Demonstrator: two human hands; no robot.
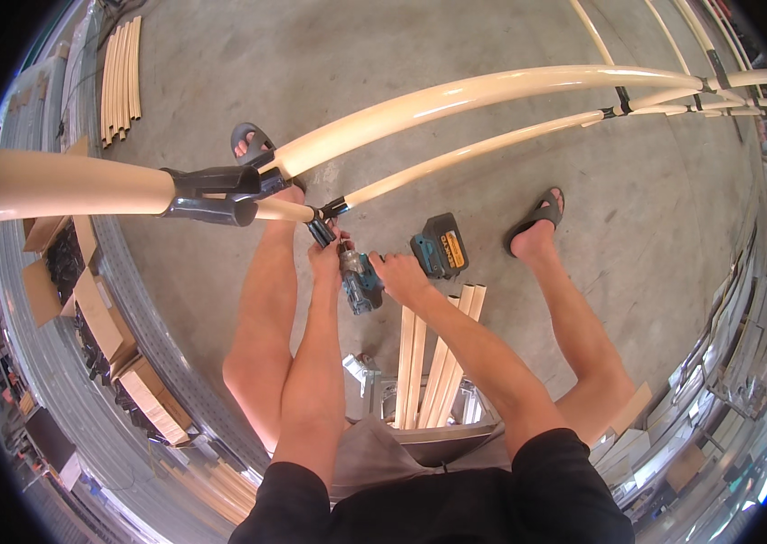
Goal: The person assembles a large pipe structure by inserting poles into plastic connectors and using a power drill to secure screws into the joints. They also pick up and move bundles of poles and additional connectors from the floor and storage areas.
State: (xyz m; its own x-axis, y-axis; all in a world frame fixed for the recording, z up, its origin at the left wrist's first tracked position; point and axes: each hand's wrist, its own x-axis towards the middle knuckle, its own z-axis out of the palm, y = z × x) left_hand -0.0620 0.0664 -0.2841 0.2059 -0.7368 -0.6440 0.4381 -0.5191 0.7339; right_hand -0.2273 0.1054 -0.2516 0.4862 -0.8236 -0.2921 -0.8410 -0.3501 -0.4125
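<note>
My right hand (pixel 400 276) is wrapped round the grip of a teal cordless drill (pixel 361 283), whose black battery (pixel 442 245) points away to the right. The drill's front end is close to a black pipe joint (pixel 321 231). At that joint, the fingers of my left hand (pixel 325 261) are curled; the drill and joint partly hide them. Into the joint run a thin cream pipe (pixel 465 161) from the right and a short cream pipe (pixel 284 210) from the left. A thick cream pipe (pixel 383 118) lies above, with a larger black joint (pixel 211 195) at its left.
Several loose cream pipes (pixel 438 363) stand between my legs. More cream pipes (pixel 120 82) lie on the floor at the far left. Open cardboard boxes (pixel 98 317) with black parts line the left side. The pipe frame extends to the far right over the concrete floor (pixel 510 218).
</note>
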